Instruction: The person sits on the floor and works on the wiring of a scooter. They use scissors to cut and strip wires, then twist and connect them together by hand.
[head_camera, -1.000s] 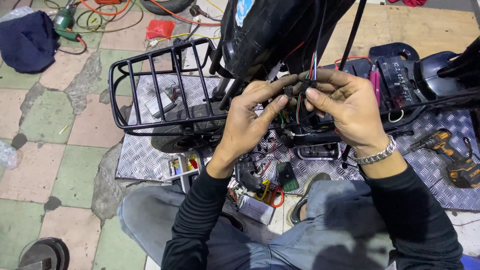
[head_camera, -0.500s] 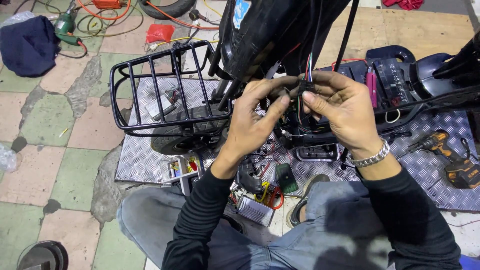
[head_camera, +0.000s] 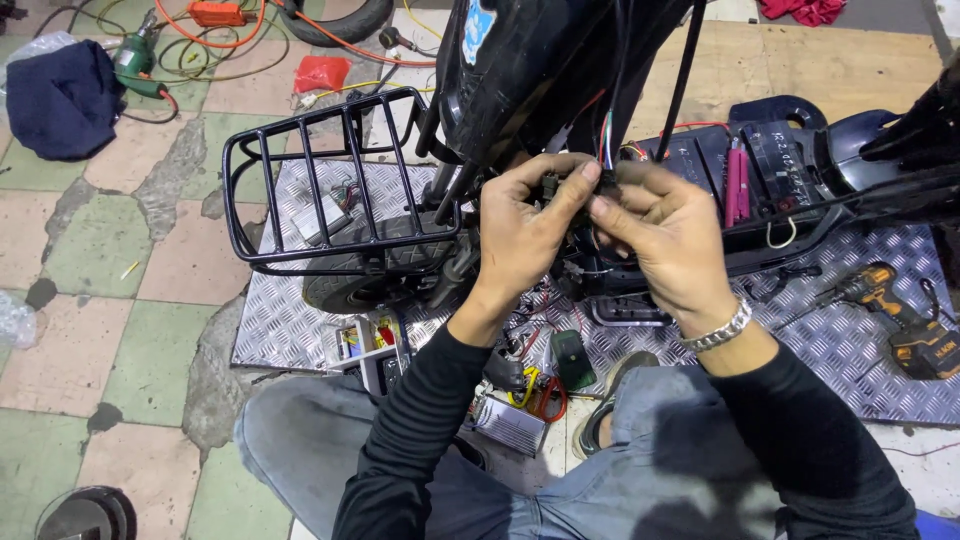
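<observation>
A black wire rack (head_camera: 340, 185) is seen at nine o'clock, over a tyre (head_camera: 370, 270) on chequered metal plate (head_camera: 860, 340). A cordless drill (head_camera: 895, 310) is laid at three o'clock. A dark cloth (head_camera: 65, 100) and a green tool (head_camera: 135, 60) are found at ten o'clock.

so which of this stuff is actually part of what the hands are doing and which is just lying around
In hand:
- left hand and right hand, pinching a small dark connector
- bundle of coloured wires above the fingers
- black scooter body they hang from

Lying about:
- cordless drill on the tread plate
- black wire basket
- dark blue cloth
- orange cable
</observation>
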